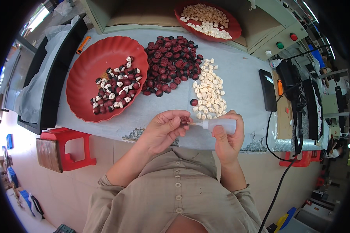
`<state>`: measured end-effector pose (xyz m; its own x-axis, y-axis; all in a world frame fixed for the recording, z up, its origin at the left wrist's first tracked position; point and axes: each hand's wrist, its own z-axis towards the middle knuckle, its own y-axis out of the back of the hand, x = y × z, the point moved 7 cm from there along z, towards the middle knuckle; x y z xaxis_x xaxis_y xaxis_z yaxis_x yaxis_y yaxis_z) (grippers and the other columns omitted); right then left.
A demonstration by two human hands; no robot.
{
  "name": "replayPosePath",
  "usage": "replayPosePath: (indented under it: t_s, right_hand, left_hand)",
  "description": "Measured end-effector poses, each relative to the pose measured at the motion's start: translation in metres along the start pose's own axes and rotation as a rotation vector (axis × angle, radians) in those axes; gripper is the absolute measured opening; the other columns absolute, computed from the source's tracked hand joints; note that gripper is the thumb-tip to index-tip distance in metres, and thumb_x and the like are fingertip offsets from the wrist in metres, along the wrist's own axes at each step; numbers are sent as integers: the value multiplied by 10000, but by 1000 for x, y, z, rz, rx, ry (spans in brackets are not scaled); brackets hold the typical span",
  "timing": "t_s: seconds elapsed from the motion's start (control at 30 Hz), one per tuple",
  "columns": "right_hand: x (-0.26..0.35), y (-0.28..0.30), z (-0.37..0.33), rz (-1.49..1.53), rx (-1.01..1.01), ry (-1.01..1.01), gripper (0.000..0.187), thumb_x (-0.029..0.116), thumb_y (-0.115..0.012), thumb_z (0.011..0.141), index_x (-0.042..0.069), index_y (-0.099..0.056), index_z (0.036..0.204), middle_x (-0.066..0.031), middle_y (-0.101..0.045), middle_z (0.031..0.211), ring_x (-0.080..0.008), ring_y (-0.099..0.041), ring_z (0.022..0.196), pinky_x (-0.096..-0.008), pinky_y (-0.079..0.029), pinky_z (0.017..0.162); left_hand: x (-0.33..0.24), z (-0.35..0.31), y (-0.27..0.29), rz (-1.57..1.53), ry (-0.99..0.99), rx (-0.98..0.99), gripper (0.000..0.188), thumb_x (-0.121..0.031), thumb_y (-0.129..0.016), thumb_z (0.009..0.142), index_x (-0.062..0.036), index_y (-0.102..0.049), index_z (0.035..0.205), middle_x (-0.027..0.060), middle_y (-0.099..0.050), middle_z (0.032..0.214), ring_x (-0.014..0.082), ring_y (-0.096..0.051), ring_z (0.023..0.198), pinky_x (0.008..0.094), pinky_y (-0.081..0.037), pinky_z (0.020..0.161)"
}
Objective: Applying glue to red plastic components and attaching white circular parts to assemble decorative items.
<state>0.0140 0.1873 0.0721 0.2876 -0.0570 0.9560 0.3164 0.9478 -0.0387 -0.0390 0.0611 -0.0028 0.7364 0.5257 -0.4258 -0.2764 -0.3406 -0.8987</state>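
Between the fingertips of my left hand [163,130] is a small dark red rose-like piece [185,119]. My right hand [230,139] grips a white squeeze bottle [221,125], tipped on its side with its thin nozzle reaching the red piece. Just beyond my hands lie a patch of cream shell-like pieces [209,91] and a heap of dark red rose-like pieces [169,62]. One dark red piece [194,102] sits apart at the edge of the cream ones. To the left, a scalloped red plate [85,73] holds joined red-and-white pieces [116,87].
A second red plate [235,29] with cream and tan pieces stands at the back in a pale green cabinet [260,42]. A black tray [62,66] lines the left side. At right are a phone [267,90] and black cables [269,136]. Red stools [76,149] stand below.
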Motion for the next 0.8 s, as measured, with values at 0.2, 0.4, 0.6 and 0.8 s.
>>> replayPosePath:
  t_s: [0.2,0.4,0.6,0.8]
  right_hand:
    - [15,-2,12,-107,111,19,216,84,-588,755,-1,-433,880,-50,-427,775,-97,-428,654,-201,-352,553]
    - [31,-7,20,-334,223,113,204,83,-601,738,2,-453,853,-73,-443,720,-136,-432,598,-226,-346,511]
    - [35,-8,22,-387,240,141,205,80,-605,731,2,-458,852,-86,-463,731,-153,-447,605,-237,-357,517]
    - [10,37,25,447,-94,-228,206,-3,-581,712,41,-434,850,-67,-504,791,-158,-541,663,-247,-443,586]
  left_hand:
    - [1,0,2,10,-1,3,236,-117,-496,823,8,-522,1022,113,-568,923,135,-552,757,210,-465,639]
    - [1,-1,2,33,-5,3,236,-119,-514,813,8,-527,1010,111,-570,921,139,-552,760,218,-463,643]
    - [1,0,2,44,-6,-4,233,-116,-517,811,9,-529,1007,111,-572,916,140,-552,769,221,-462,640]
    - [-1,-1,3,38,-17,-19,229,-106,-510,813,8,-527,1011,116,-572,921,140,-558,779,221,-467,642]
